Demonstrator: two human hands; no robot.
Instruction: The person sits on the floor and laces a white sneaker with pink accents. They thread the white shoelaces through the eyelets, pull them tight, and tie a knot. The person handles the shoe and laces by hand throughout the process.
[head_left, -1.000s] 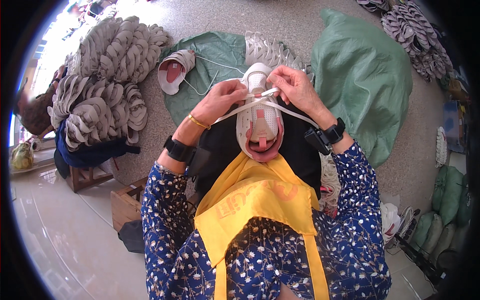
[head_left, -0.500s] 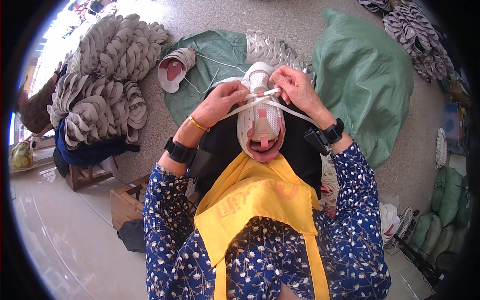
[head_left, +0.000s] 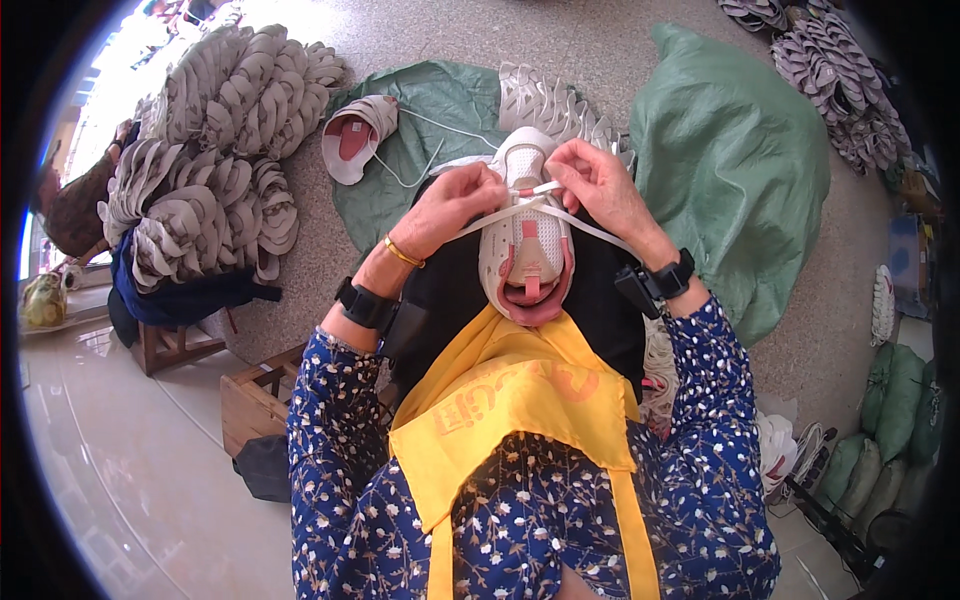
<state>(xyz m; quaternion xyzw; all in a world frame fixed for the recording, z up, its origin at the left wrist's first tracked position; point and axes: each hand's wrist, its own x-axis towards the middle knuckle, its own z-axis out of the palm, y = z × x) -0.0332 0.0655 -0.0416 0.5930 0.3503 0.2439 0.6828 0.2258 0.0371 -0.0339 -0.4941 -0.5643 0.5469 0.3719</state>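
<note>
I am pinching the flat white lace (head_left: pixel 545 208) in my left hand (head_left: pixel 455 205) and right hand (head_left: pixel 595 180) above the white-and-pink sneaker upper (head_left: pixel 525 240), risking it slipping from an eyelet.

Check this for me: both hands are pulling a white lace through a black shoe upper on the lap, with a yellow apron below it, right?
Not quite. The shoe upper is white with pink trim, not black, as the head view shows. The rest holds: the left hand and right hand both grip the white lace over the lap, and the yellow apron lies below.
</note>
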